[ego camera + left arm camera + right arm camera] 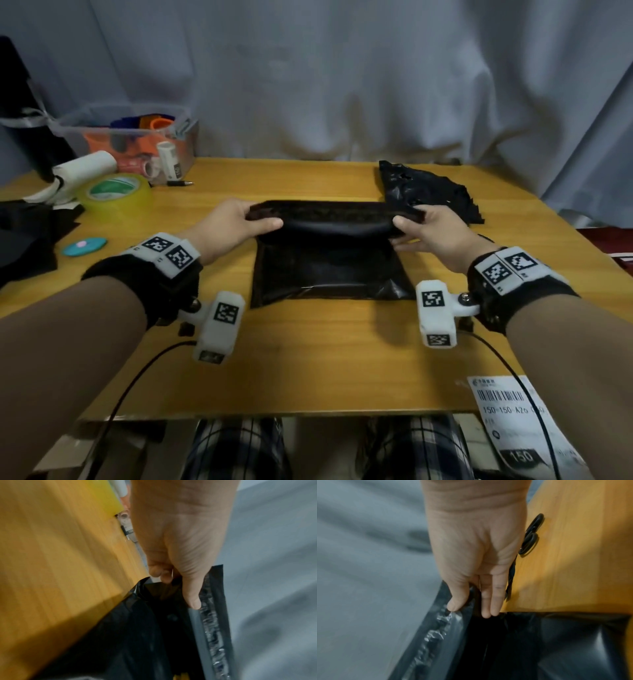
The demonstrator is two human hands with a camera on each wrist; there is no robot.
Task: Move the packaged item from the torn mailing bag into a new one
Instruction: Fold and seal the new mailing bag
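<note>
Now both hands pinch the far flap of one black mailing bag (329, 267) lying at the middle of the desk (308, 359): the left hand (236, 222) at its left end, the right hand (428, 229) at its right end, thumbs on top. One torn black bag (424, 192) lies crumpled near the far right corner.

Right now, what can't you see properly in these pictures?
- Inside the smooth black plastic mailing bag: all views show only dark folds, so whether the packaged item is in it cannot be told.
- The crumpled black torn bag: head view, partly behind the right hand.
- The left hand fingers: tucked behind the bag's flap.
- The white paper shipping label: cut off by the frame edge, print too small.
- The black scissors: right wrist view, blades behind the hand.
</note>
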